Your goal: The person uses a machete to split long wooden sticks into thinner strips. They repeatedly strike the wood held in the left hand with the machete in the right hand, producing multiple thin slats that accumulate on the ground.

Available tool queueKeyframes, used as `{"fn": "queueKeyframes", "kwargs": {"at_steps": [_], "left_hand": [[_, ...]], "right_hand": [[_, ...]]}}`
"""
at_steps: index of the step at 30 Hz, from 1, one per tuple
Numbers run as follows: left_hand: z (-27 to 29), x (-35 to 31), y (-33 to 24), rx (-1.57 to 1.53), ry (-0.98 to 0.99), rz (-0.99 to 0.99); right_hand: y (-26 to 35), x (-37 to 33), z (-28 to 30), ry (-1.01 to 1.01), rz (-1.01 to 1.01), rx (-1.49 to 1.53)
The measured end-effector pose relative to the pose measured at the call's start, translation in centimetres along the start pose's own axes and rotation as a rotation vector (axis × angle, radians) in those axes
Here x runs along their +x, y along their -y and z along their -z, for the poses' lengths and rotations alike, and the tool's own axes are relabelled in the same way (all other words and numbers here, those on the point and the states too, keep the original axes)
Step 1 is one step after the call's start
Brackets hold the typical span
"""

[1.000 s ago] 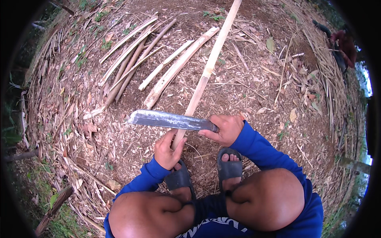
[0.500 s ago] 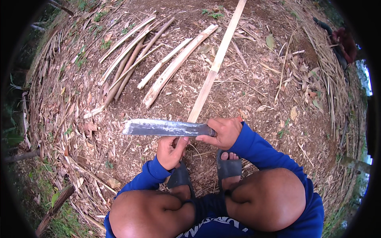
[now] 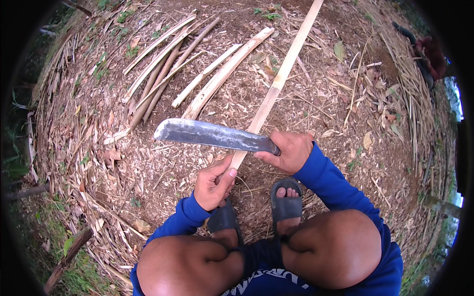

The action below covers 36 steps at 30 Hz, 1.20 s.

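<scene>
A long, pale wooden strip slants from my left hand up to the far edge of the view. My left hand is closed round its near end, with the thumb on top. My right hand grips a machete by its handle, which the fingers mostly hide. The broad, worn blade points left and lies across the strip, a little beyond my left hand. Its lighter, whitish edge faces away from me. Whether the blade touches the wood, I cannot tell.
Several split sticks lie in a loose pile at the far left, beside two thicker pale pieces. Wood shavings and dry leaves cover the ground. My sandals are just below my hands. Part of another person shows at the far right.
The machete has moved away from me along the strip, its tip swinging farther out. My right hand has shifted right and slightly forward. The strip's far end has swung right.
</scene>
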State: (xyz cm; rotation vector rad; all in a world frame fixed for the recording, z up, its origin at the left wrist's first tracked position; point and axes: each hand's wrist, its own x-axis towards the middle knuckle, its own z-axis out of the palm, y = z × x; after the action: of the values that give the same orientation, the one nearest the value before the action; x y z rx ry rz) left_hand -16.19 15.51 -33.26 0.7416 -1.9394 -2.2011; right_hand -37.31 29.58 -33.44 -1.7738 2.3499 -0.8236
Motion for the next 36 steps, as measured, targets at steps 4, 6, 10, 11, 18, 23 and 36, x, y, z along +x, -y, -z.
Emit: {"fn": "queueKeyframes", "kwargs": {"at_steps": [4, 6, 10, 11, 18, 23, 36], "left_hand": [[0.2, -0.1, 0.1, 0.055, 0.003, -0.090], [0.8, -0.4, 0.3, 0.044, -0.017, -0.054], [1.0, -0.9, -0.7, 0.044, 0.030, 0.009], [1.2, -1.1, -0.5, 0.067, 0.023, -0.015], [1.6, -1.1, -0.3, 0.055, -0.018, -0.027], [2.9, -2.7, 0.6, 0.043, -0.008, 0.016], [4.1, -3.3, 0.8, 0.129, 0.038, -0.012]], "right_hand": [[0.2, 0.7, 0.6, -0.015, -0.056, -0.081], [-2.2, 1.0, 0.7, -0.057, -0.187, -0.043], [-2.2, 1.4, 1.4, -0.041, -0.116, -0.045], [-1.3, 1.2, 1.5, 0.008, -0.065, -0.044], [-1.8, 1.9, 1.4, -0.041, -0.010, -0.113], [-6.7, 2.6, 2.8, -0.139, -0.336, -0.119], [-5.1, 2.2, 3.6, -0.018, -0.138, -0.139]]}}
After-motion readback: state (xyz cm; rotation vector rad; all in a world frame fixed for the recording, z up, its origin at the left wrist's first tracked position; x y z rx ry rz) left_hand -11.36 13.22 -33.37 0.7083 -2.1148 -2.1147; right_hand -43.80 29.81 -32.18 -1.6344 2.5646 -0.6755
